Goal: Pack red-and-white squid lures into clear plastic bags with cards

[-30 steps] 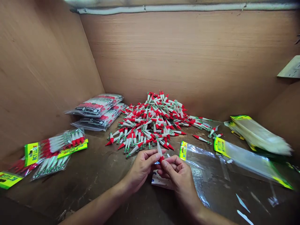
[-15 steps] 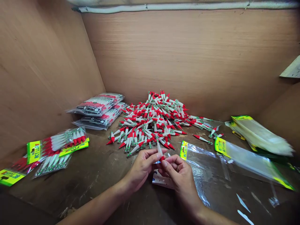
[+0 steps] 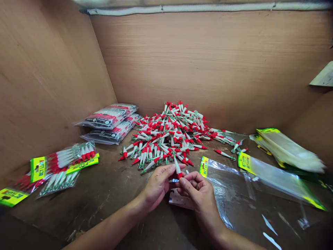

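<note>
A red-and-white squid jig (image 3: 177, 167) with green hooks at its upper end is held upright before me. Its red end is pinched between the thumb and forefinger of my right hand (image 3: 200, 191), whose other fingers curl underneath. My left hand (image 3: 157, 184) is closed at the jig's white body, thumb beside it and forefinger passing behind. Below the hands lies a small white patterned piece (image 3: 182, 201), partly covered by my right hand. Just beyond is a large heap of similar jigs (image 3: 166, 139).
Filled packets with yellow labels (image 3: 62, 163) lie at left, behind them stacked filled bags (image 3: 109, 121). Right of my hands are an open clear bag (image 3: 221, 170), flat labelled bags (image 3: 275, 180) and a bag stack (image 3: 291, 149). Plastic scraps (image 3: 270, 225) lie near front right. Wooden panels enclose the table.
My left thumb has drawn back to the left, off the front of the jig, so more of its body shows. My right hand keeps its pinch on the red end.
</note>
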Demonstrator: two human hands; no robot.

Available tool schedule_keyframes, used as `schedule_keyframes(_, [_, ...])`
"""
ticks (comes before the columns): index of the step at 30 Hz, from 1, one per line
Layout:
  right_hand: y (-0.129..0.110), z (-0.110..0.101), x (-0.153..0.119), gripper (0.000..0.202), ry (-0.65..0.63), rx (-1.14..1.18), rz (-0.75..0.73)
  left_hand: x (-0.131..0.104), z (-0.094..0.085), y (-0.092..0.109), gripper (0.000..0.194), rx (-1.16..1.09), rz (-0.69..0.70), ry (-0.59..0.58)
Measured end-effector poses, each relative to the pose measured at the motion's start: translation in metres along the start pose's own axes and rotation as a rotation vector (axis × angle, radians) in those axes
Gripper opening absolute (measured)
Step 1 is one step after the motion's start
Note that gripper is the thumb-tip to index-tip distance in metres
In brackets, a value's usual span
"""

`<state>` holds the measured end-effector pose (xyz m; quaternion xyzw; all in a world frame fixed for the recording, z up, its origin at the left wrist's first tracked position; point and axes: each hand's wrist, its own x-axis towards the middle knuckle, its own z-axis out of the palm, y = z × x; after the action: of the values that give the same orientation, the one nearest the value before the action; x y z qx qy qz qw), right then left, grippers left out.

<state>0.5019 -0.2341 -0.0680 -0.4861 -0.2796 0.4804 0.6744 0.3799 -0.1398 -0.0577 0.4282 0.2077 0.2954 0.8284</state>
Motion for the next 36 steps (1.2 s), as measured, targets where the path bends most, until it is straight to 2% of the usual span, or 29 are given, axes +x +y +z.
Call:
schedule_keyframes(13, [-0.001,0.000,0.002,0.034,-0.043,0.059,0.055,0.001,0.001,0.000,0.034,0.079,0.035,0.059])
schedule_keyframes(24, [-0.011,-0.008,0.014,0.037,-0.085,-0.203,-0.078,0.000,0.002,0.005,0.035,0.367,0.180,0.042])
schedule_keyframes(31, [-0.014,-0.006,0.012,0.031,-0.092,-0.189,-0.127,-0.001,0.003,0.008,0.028,0.580,0.326,0.047])
schedule_keyframes(36, [-0.020,-0.004,0.010,0.032,-0.074,-0.205,-0.126,0.001,0.002,0.007,0.031,0.540,0.293,0.030])
